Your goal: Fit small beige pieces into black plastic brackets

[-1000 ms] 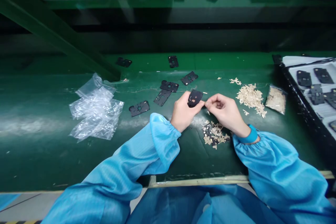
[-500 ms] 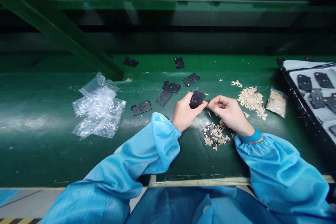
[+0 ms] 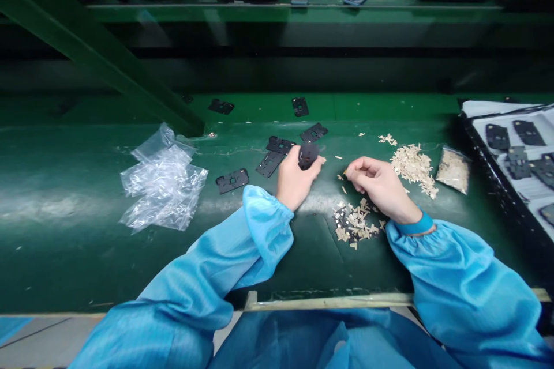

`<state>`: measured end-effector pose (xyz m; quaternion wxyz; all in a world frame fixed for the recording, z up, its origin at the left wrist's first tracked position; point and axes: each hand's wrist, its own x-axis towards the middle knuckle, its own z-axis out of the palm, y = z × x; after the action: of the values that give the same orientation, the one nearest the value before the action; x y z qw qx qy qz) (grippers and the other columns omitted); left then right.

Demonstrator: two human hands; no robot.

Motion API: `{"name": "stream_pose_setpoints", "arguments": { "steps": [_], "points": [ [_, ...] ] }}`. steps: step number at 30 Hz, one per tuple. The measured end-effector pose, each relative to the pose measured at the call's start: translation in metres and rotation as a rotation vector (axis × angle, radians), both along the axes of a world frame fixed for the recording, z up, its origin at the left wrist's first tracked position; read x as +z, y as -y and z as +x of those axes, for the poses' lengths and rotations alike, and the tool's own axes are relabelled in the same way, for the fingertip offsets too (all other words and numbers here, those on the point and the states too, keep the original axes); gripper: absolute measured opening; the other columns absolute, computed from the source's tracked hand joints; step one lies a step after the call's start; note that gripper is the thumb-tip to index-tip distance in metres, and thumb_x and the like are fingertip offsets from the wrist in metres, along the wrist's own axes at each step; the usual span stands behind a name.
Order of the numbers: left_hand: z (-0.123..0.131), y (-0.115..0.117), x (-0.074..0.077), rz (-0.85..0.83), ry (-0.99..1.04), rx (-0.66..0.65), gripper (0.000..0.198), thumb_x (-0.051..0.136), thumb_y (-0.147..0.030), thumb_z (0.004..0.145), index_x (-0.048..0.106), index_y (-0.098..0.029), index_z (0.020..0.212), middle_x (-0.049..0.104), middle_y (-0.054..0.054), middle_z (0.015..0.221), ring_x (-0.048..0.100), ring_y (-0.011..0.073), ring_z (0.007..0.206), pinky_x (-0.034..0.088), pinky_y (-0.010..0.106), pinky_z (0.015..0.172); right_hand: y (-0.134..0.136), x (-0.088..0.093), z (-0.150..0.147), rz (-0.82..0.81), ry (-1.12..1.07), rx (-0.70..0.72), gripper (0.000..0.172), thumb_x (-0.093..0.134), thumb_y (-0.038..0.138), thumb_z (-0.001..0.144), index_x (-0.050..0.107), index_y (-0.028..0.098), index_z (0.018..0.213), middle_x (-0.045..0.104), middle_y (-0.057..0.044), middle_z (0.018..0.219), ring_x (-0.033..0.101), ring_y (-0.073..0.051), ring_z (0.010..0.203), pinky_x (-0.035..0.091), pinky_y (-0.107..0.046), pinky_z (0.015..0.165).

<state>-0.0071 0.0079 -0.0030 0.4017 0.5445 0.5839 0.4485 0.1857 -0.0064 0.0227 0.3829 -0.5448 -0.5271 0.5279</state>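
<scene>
A person at a green tabletop [image 3: 303,265] has a small black plate [image 3: 308,155] in hand, the work for now centred on this one piece. The left hand [image 3: 296,179] holds it up in a narrow grip, just above the tabletop. The right hand [image 3: 376,184] stands apart at 3 o'clock, its fingertips [image 3: 351,168] in a narrow pinch; whether they hold a tiny piece is too small to tell. Tan strips mixed with black bits [image 3: 355,225] lie at 5 o'clock, with a looser heap of tan strips [image 3: 413,170] and a filled clear bag [image 3: 453,170] beyond. More black plates [image 3: 269,164] lie at 10 o'clock, clear plastic bags [image 3: 162,181] at 9 o'clock.
</scene>
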Motion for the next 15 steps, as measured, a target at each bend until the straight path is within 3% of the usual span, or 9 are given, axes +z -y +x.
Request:
{"name": "stream_pose_setpoints", "arguments": {
  "steps": [4, 9, 15],
  "points": [
    [-0.001, 0.001, 0.002, -0.006, -0.052, -0.027, 0.026, 0.076, -0.041, 0.082, 0.060, -0.021, 0.085, 0.064, -0.002, 0.075, 0.057, 0.0135, 0.069, 0.044, 0.025, 0.066, 0.000, 0.000, 0.001, 0.010, 0.006, 0.022, 0.012, 0.074, 0.029, 0.079, 0.070, 0.018, 0.080, 0.065, 0.000, 0.070, 0.047, -0.009, 0.055, 0.039, -0.025, 0.052],
    [0.002, 0.006, 0.007, -0.017, 0.096, -0.241, 0.022, 0.075, -0.026, 0.081, 0.064, -0.020, 0.100, 0.077, 0.003, 0.097, 0.068, 0.0167, 0.086, 0.052, 0.029, 0.081, 0.001, 0.001, 0.001, 0.028, 0.028, 0.067, 0.021, 0.076, 0.038, 0.082, 0.069, 0.018, 0.082, 0.064, 0.000, 0.070, 0.048, -0.010, 0.056, 0.040, -0.025, 0.053],
    [0.000, 0.003, 0.014, -0.096, 0.085, -0.339, 0.021, 0.075, -0.035, 0.083, 0.065, -0.019, 0.092, 0.070, 0.001, 0.082, 0.058, 0.0113, 0.061, 0.047, 0.025, 0.061, 0.001, 0.003, 0.003, 0.057, 0.073, 0.108, 0.029, 0.078, 0.046, 0.083, 0.069, 0.018, 0.082, 0.067, -0.002, 0.074, 0.053, -0.012, 0.060, 0.043, -0.027, 0.056]
  ]
}}
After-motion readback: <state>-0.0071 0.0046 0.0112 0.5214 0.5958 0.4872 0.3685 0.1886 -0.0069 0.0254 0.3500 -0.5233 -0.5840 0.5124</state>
